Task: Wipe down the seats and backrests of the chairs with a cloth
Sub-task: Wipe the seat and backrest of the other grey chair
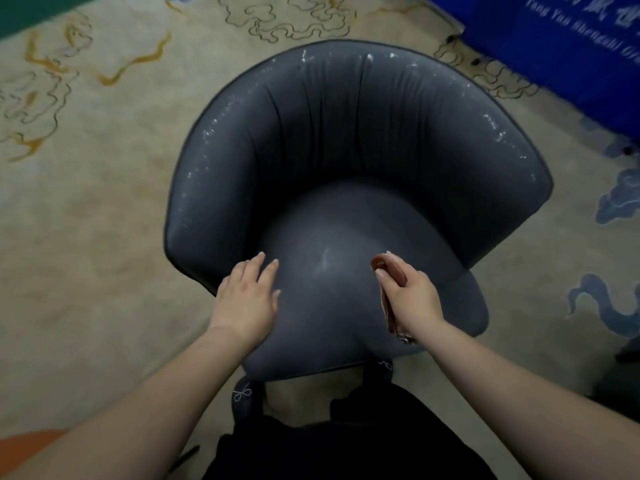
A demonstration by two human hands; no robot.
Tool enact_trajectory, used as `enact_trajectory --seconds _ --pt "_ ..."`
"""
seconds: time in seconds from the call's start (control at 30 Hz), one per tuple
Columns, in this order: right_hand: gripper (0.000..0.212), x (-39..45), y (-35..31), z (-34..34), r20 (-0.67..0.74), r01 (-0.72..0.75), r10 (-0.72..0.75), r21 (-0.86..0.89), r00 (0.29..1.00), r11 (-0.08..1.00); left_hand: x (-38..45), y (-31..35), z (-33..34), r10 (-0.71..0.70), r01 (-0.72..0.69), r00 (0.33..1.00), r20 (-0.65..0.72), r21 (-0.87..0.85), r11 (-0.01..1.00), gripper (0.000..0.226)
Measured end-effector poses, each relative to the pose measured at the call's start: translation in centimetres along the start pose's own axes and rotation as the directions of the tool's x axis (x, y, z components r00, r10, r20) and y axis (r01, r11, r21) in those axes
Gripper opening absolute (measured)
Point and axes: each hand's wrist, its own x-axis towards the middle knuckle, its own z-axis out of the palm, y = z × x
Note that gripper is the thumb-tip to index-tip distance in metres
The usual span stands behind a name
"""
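Right now my right hand (410,296) is curled round a folded reddish-brown cloth (391,289), thumb on top and fingers wrapped under it, so the cloth is pinched lengthwise in the fist; one rolled end pokes out past the fingertips and the other end hangs out by the wrist. I hold it above the right half of the chair's seat (332,271), and I cannot tell whether the cloth actually touches the cushion. My left hand (247,299) is spread with the fingers straight and slightly apart, lying palm-down at the seat's left front edge, gripping nothing. Between the two hands the seat shows a faint pale smear. The chair (356,188) is a dark grey tub chair seen from above, and its curved backrest (360,109) wraps round the far side of the seat and carries scattered whitish flecks along its upper rim and both sides. Under the chair is a beige carpet (86,202) with gold swirls to the chair's left and blue cloud shapes to its right. Beyond the chair's far right sits a blue banner (571,53) with white lettering, too blurred to read fully. Nearer than the seat's front edge I see dark clothing (346,445)
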Motion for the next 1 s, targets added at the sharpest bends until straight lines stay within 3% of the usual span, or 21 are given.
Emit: enact_trajectory --seconds 0.17,0.4,1.0 --pt "0.044 -3.4 -3.2 4.9 -0.068 -0.019 0.019 -0.002 0.998 1.0 -1.1 -5.5 -1.6 0.104 -0.104 0.995 -0.009 0.037 0.994 0.057" --pt "0.043 -7.8 -6.9 10.9 -0.176 -0.075 0.098 0.133 0.979 0.988 -1.5 -13.0 -3.9 0.235 -0.234 0.972 -0.011 0.06 0.97 0.056" --pt "0.039 -7.0 -11.7 14.2 -0.08 -0.013 0.033 0.239 0.996 0.971 2.0 -18.2 -5.3 0.037 -0.042 0.998 -0.053 -0.1 0.994 0.054"
